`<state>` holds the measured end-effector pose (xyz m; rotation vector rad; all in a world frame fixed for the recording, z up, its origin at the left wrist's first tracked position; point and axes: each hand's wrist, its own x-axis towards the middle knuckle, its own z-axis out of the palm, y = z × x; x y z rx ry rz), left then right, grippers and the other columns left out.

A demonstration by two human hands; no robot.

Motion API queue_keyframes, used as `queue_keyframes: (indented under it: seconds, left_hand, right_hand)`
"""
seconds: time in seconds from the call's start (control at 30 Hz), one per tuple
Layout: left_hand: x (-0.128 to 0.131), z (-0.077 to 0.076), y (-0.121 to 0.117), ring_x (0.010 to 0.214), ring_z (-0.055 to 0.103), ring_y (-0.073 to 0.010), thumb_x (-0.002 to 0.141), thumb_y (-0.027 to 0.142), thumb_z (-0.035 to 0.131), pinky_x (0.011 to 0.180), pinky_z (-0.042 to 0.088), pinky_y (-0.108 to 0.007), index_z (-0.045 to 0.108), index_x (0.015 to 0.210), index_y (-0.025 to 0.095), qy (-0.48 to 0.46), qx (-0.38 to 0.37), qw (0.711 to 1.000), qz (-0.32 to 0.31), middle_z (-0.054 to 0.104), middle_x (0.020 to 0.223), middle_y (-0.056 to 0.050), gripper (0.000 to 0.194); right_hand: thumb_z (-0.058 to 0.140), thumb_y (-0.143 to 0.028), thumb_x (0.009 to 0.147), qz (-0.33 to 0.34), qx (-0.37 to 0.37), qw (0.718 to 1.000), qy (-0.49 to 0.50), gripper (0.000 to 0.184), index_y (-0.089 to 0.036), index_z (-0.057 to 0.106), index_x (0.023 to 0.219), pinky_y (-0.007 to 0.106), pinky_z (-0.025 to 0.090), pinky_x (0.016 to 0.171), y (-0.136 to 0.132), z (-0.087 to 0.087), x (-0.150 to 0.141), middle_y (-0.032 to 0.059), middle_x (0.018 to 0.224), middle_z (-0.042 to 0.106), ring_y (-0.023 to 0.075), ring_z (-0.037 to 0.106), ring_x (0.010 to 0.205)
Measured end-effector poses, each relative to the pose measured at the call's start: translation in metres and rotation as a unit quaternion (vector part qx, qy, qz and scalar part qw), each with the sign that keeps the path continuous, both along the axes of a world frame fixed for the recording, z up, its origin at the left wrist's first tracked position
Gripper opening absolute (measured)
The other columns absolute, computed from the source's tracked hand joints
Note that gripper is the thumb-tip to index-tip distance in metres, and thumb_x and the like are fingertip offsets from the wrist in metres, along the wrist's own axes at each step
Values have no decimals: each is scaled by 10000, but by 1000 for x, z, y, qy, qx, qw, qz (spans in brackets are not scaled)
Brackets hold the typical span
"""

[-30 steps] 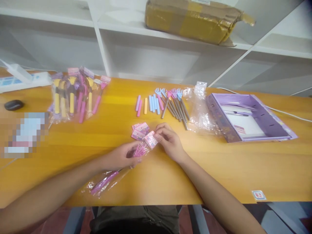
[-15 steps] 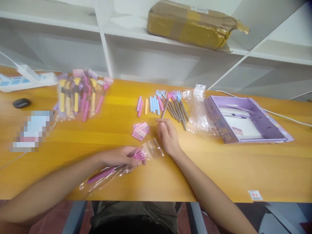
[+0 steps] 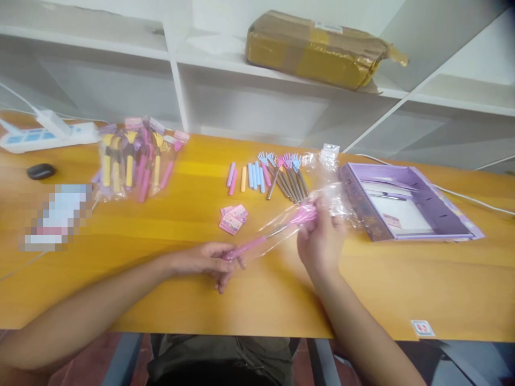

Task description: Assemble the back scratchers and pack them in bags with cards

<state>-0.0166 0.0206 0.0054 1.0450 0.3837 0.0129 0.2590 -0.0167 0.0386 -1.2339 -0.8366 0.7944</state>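
A pink back scratcher (image 3: 277, 230) in a clear plastic bag stretches slantwise between my two hands. My left hand (image 3: 215, 262) has its thumb and fingers around the handle end. My right hand (image 3: 322, 236) is closed on the bagged claw end, higher and to the right. Just beyond the scratcher lies a small pile of pink cards (image 3: 233, 219). Past my right hand, several metal rods with coloured claw heads (image 3: 287, 177) lie together. Loose handle sleeves (image 3: 253, 176) in pink, blue, purple and orange are lined up to their left.
Bagged back scratchers (image 3: 132, 163) lie at the back left, near a power strip (image 3: 52, 136), a mouse (image 3: 41, 171) and a blurred-out object (image 3: 60, 214). Empty clear bags (image 3: 332, 161) sit beside a purple box (image 3: 376, 228) on the right. A taped carton (image 3: 314, 51) rests on the shelf.
The pink card at the bag's top left my right hand's fingers. My right hand moved right and now grips the claw end; my left hand shifted to the handle end. The scratcher rose to the right.
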Motion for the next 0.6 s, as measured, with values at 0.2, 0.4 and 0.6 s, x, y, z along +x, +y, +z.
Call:
queue_keyframes:
  seconds: [0.2,0.4,0.6]
  left_hand:
    - [0,6,2,602,480,-103,971,610,737,566,325,-244,644,1255,166,9,30,999,-27,573,760,27,536]
    - [2,1,-1,634,379,-115,1020,630,657,603,304,-263,653,1199,164,-3,36,999,-1,444,722,51,499]
    - [3,-6,-4,630,394,-117,991,645,695,612,321,-278,628,1152,171,-5,15,1000,4,444,729,55,506]
  right_hand:
    - [816,-561,932,-72,89,990,-84,377,-215,684,861,243,340,444,-1,20,27,-46,657,516,85,405,489]
    - [786,-537,965,-29,111,993,-20,348,-226,652,885,243,279,445,10,18,43,-57,679,430,72,305,484]
    - [706,-683,955,74,65,995,-32,415,-272,672,997,306,492,589,16,1,37,18,856,611,159,551,658]
